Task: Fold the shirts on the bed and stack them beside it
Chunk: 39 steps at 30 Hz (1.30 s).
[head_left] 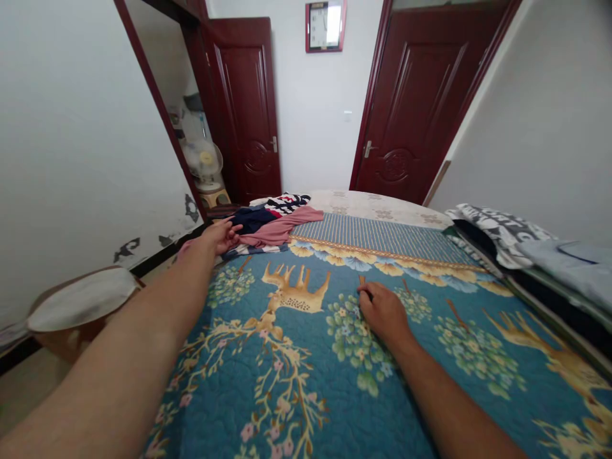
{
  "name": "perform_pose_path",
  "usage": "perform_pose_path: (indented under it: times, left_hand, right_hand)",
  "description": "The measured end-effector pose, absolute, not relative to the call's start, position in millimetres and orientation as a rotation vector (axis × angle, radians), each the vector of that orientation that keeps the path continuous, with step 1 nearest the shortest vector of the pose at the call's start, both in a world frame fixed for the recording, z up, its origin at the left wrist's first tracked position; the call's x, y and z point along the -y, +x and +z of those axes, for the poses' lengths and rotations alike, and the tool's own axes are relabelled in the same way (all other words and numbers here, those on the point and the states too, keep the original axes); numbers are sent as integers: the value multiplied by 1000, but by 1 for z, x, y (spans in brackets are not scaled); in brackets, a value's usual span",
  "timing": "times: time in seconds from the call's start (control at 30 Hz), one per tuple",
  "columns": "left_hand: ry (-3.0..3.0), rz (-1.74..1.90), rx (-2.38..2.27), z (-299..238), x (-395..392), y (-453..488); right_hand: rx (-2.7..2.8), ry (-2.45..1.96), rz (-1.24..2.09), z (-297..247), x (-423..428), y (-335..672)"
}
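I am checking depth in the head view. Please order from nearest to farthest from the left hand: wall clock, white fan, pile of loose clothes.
1. Pile of loose clothes, on the bed by the left hand.
2. White fan, past the bed, leftward.
3. Wall clock, high on the far wall.

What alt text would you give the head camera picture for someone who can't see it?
A person's left hand reaches toward a loose pile of clothes at a bed's far edge, while the right hand rests on the blue floral quilt. Folded clothes are stacked at right.
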State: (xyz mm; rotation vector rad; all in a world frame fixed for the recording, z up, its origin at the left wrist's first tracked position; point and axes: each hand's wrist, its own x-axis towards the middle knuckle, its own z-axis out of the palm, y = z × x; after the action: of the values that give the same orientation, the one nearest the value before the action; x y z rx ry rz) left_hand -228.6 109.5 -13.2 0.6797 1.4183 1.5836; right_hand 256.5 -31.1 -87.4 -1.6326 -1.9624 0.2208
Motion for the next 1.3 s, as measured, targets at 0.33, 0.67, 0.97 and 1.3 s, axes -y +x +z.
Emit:
perform_pose_path:
  times: [0.33,0.67,0.97,1.3]
  left_hand:
    - [1372,1497,-1699,1,-77,-170]
    - [2201,1202,-1124,39,32,25]
    - [1598,449,-822,-27,105,66]
    - [2072,651,-1897,-38,90,35]
  right_hand:
    - [1889,-1638,259,-88,27,255]
    - [1517,-1337,719,-81,23,264]
    - [1181,-947,1496,-68,31,287]
    - [1501,-1103,1244,-72,28,277]
